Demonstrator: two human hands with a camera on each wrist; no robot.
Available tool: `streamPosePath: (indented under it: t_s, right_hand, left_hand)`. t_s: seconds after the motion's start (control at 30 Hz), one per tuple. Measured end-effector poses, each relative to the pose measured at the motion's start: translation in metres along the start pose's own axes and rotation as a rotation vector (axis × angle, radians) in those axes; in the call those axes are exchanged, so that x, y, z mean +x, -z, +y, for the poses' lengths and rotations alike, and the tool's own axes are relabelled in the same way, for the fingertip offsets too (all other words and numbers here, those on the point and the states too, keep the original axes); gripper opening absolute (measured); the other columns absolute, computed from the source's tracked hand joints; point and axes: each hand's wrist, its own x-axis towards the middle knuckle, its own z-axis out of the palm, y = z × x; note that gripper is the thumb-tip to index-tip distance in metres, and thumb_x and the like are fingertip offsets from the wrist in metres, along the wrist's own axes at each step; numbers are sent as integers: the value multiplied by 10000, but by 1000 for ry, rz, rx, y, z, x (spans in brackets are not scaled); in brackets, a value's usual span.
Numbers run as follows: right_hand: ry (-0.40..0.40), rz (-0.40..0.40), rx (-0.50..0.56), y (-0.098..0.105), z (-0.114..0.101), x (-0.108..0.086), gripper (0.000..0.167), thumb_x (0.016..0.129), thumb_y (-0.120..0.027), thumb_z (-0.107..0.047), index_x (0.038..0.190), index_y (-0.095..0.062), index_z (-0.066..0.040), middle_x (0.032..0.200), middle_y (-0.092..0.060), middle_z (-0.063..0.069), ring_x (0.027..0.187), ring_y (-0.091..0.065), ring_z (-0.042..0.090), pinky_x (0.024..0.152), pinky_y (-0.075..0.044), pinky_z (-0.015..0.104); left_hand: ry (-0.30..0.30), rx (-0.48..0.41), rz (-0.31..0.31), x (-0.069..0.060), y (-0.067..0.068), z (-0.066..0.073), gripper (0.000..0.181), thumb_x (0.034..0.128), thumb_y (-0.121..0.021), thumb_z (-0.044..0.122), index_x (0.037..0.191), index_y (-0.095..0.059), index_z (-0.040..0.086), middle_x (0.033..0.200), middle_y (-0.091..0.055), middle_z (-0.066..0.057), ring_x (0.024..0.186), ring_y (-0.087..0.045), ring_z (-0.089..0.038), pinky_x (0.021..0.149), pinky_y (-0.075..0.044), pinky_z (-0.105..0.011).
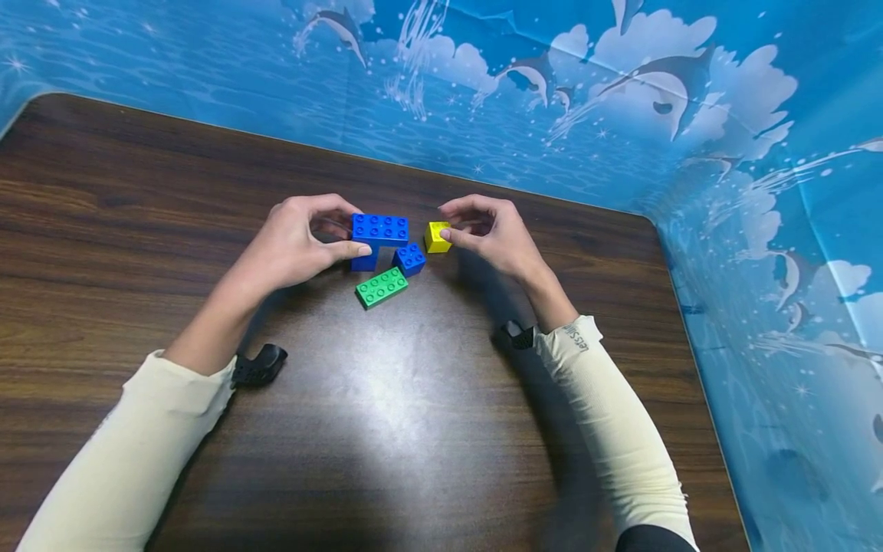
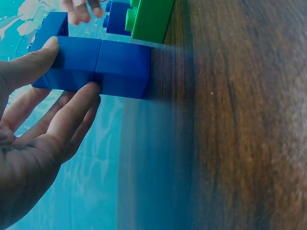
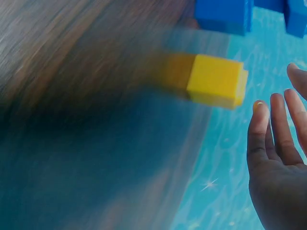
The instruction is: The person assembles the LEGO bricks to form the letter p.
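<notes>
My left hand (image 1: 293, 241) grips a stack of blue toy bricks (image 1: 381, 228), thumb on the near side and fingers behind. A long eight-stud brick tops this stack and overhangs to the right; in the left wrist view smaller blue bricks (image 2: 123, 67) form its column. Just right of the column sits a small blue brick (image 1: 410, 261), with a green brick (image 1: 382, 288) in front of it. My right hand (image 1: 500, 234) hovers beside a yellow brick (image 1: 436, 239), fingers spread. The right wrist view shows a gap between the fingers and the yellow brick (image 3: 216, 80).
All the bricks stand on a dark wood-grain table (image 1: 310, 460), toward its far edge. A blue sheet printed with dolphins (image 1: 483, 77) hangs behind the table and along its right side. Black wrist devices (image 1: 259, 366) sit at both cuffs.
</notes>
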Motion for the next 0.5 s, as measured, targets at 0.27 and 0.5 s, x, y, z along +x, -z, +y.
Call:
streamPosePath:
  t_s: [0.27, 0.5]
  right_hand:
    - [-60, -14, 3, 0, 23, 2, 498, 960, -802, -42, 1426, -636, 8, 1426, -655, 199, 1283, -656, 348, 1098, -573, 435]
    - [-78, -31, 21, -3, 33, 7, 545, 945, -811, -17, 1452, -613, 7, 1413, -657, 192, 1252, -679, 328, 1097, -577, 432]
  left_hand:
    - [9, 17, -9, 1, -1, -2, 412, 956, -845, 240, 1327, -718, 116, 1229, -769, -199, 1156, -738, -372, 930, -582, -571]
    - [7, 23, -3, 1, -1, -2, 415, 953, -847, 230, 1325, -716, 102, 1216, -770, -204, 1148, -738, -371, 906, -582, -561]
